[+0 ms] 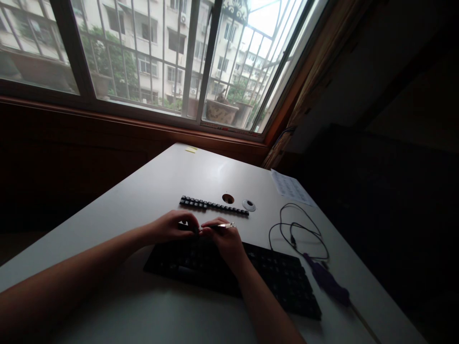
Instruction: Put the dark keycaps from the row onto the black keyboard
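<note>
Keyboard (pixel 211 266), black, full width, one unit; lies aslant on the near part of the white desk (pixel 118 291), its right end toward the desk's right edge. Legends on its keys: too dark and small to read. Loose keycaps (pixel 215 207), black, set out in a line beyond the keyboard, doubled into two rows at the left end; light marks on some, not legible. Printed sheet (pixel 292 187), white, at the desk's far right corner, covered in lines of print too small to read. Yellow slip (pixel 191 149), at the far left corner; any writing on it cannot be made out. Left hand (pixel 172 226): fingers curled, thumb and forefinger brought together in a pinch on a small piece (pixel 200 230), above the keyboard's far edge; kind of piece unclear. Right hand (pixel 229 241): fingers drawn in around a slim tool (pixel 224 225) with a bright shaft, fingertips just beside those of the left. Round hole (pixel 228 198) in the desk beyond the keycaps; pale ring (pixel 248 205) just right of it. Thin black cable (pixel 293 239), looped, between keyboard and right edge. Purple object (pixel 329 283), beside the keyboard's right end, with a pale cord (pixel 364 322) running along the right edge.
</note>
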A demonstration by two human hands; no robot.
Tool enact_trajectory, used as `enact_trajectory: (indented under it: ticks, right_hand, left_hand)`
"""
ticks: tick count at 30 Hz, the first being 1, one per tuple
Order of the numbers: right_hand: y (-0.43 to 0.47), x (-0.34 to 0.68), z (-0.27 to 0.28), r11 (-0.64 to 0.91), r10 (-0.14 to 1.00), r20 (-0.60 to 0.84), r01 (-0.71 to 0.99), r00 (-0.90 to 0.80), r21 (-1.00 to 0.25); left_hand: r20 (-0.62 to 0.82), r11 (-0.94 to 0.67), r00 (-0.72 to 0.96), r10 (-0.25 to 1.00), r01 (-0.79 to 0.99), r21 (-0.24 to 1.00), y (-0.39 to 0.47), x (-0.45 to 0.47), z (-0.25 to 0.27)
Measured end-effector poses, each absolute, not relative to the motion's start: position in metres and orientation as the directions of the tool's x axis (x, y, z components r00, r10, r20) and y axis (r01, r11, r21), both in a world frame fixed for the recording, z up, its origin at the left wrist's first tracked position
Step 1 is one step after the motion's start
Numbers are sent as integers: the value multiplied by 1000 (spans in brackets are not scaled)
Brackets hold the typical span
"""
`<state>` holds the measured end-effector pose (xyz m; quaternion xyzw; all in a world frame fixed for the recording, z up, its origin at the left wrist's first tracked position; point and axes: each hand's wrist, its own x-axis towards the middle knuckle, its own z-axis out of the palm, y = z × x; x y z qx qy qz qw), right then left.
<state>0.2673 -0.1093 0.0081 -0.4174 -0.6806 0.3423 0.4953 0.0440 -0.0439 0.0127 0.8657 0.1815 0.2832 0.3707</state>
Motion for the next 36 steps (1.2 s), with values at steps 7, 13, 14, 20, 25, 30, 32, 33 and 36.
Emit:
enact_trajectory:
  ticks: [7, 13, 14, 20, 25, 30, 32, 33, 36]
  right_hand:
    - [-109, 269, 7, 405, 909, 369, 207, -192, -891]
    - [-108, 270, 5, 379, 914, 345, 142, -212, -914]
    - [-108, 270, 5, 374, 915, 343, 132, -211, -918]
    - [-110, 268, 9, 356, 922, 329, 111, -206, -928]
    - [-111, 269, 10, 382, 914, 353, 132, -201, -915]
    - [-111, 269, 8, 379, 909, 351, 100, -224, -920]
    - [-111, 268, 7, 370, 909, 343, 82, -235, -925]
    - [-111, 268, 7, 365, 910, 340, 72, -238, -928]
    - [-112, 268, 6, 347, 914, 323, 62, -247, -936]
  left_hand:
    - [316, -630, 793, 521, 108, 769, -43, 44, 9]
    - [312, -676, 782, 539, 181, 715, -44, 45, 5]
    - [303, -670, 787, 538, 181, 720, -44, 45, 6]
    - [253, -586, 815, 521, 127, 800, -43, 40, 8]
    - [186, -472, 837, 515, 96, 876, -41, 37, 16]
    - [119, -359, 832, 542, 101, 928, -40, 35, 20]
    - [106, -340, 829, 549, 106, 935, -39, 35, 18]
    - [97, -326, 828, 552, 107, 939, -39, 34, 17]
    - [68, -267, 830, 554, 99, 959, -37, 33, 14]
